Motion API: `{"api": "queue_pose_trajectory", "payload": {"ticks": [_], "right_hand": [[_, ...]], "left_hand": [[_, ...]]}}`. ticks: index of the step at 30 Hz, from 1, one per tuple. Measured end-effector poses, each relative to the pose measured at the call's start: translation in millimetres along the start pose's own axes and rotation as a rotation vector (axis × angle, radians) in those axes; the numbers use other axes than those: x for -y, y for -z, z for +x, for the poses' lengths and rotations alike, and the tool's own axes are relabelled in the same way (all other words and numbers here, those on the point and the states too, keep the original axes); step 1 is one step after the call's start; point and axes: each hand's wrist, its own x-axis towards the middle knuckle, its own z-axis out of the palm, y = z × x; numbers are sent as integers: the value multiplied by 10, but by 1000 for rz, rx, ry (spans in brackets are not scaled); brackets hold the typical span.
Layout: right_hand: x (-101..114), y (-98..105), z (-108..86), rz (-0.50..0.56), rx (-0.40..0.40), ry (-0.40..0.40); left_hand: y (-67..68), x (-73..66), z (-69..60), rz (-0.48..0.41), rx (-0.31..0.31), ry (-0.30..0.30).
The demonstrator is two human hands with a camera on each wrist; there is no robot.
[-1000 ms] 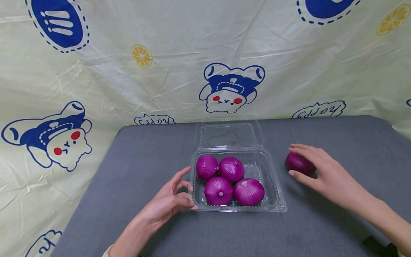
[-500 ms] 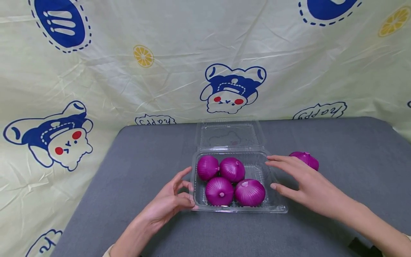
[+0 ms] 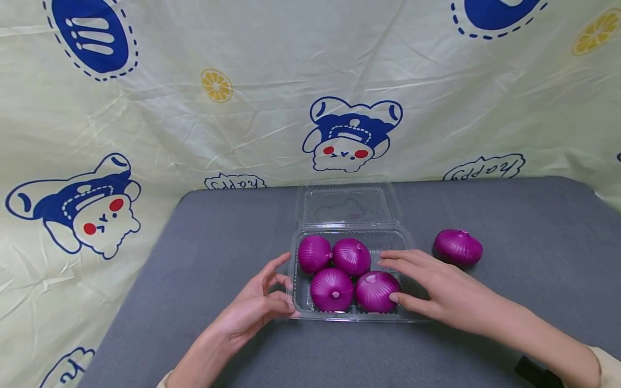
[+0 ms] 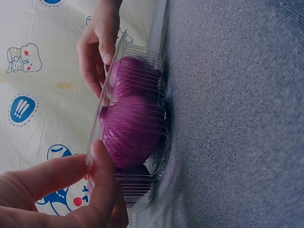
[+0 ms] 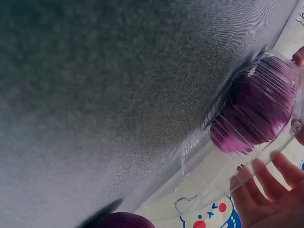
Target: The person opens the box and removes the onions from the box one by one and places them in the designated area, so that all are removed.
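A clear plastic clamshell box (image 3: 359, 317) holds several purple onions (image 3: 331, 289) in its base; its lid (image 3: 346, 202) is folded back. At the box's left side my left hand (image 3: 257, 302) pinches the rim; in the left wrist view its thumb and finger (image 4: 101, 175) meet on that edge. My right hand (image 3: 443, 291) reaches over the right wall with fingers spread and slightly bent. Its thumb lies at the front right onion (image 3: 374, 293); whether it touches I cannot tell. Another onion (image 3: 457, 247) sits on the cloth, right of the box.
Grey cloth covers the table (image 3: 233, 221). Behind it hangs a pale printed curtain (image 3: 262, 124) with cartoon figures. A dark band (image 3: 536, 372) is near the right wrist.
My right hand has left the lone onion and moved left, over the box's right part. That onion stays on the table, slightly turned. The left hand keeps its place on the rim.
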Motion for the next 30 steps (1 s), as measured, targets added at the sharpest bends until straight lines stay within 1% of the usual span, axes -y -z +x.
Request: {"api": "queue_pose_trajectory", "payload": {"ticks": [5,14,21,25,30], "right_hand": [[2,-32,45,0,30,12],[-49,-102,86,46,88,3],[-75,-147,128,20,131,2],[-86,-158,148,17,141,-4],[-96,-163,169,49,146,-13]], "left_hand": [[-5,5,4,-6,-2,5],[-5,9,15,-7,-11,11],[-1,11,4,-7,-11,4],[-3,6,5,-9,-11,8],[-4,3,-2,-12,0,-1]]}}
